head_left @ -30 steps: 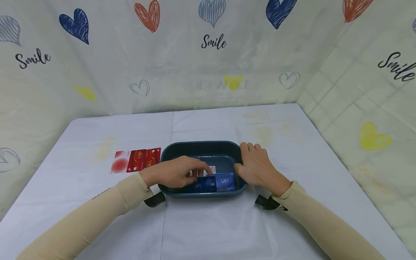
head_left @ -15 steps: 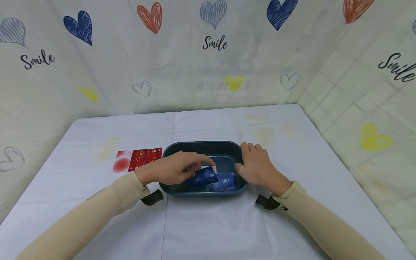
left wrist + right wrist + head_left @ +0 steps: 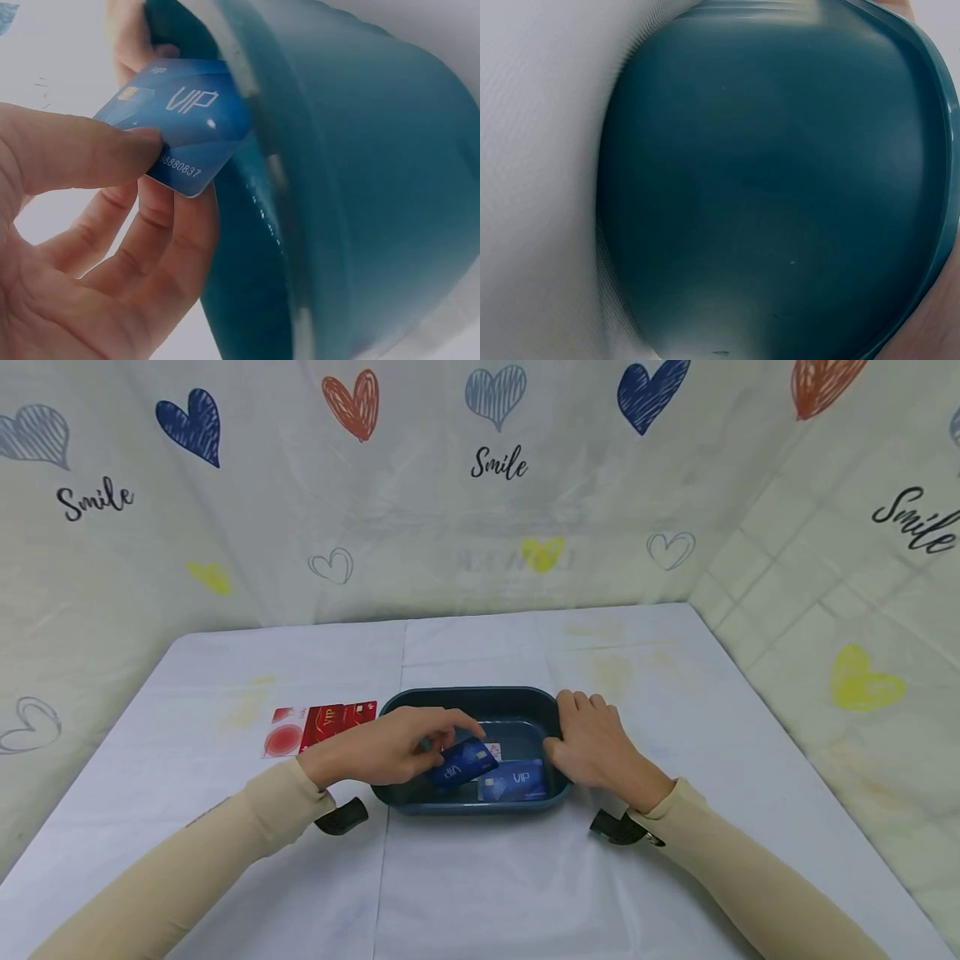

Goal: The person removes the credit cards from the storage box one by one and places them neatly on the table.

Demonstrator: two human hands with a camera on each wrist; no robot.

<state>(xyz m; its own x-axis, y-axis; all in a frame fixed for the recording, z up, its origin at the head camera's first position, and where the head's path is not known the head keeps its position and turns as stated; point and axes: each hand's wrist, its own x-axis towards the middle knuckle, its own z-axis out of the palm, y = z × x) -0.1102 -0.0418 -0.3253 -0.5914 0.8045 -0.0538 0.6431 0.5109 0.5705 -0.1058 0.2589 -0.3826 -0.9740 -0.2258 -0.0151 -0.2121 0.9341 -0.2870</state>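
Observation:
My left hand pinches a blue VIP card between thumb and fingers, tilted over the left part of a dark teal tray. In the left wrist view, the thumb lies on the printed face of the blue VIP card and the fingers sit behind it, close to the rim. A second blue VIP card lies inside the tray, beside a partly covered white card. My right hand grips the tray's right rim. The right wrist view is mostly filled by the tray's outer wall.
Left of the tray, overlapping red VIP cards and a pale card with a red circle lie on the white tablecloth. A curtain printed with hearts hangs behind the table.
My left hand has picked one blue VIP card up off the tray's floor, drawn slightly left and tilted it. My right hand keeps its grip on the rim.

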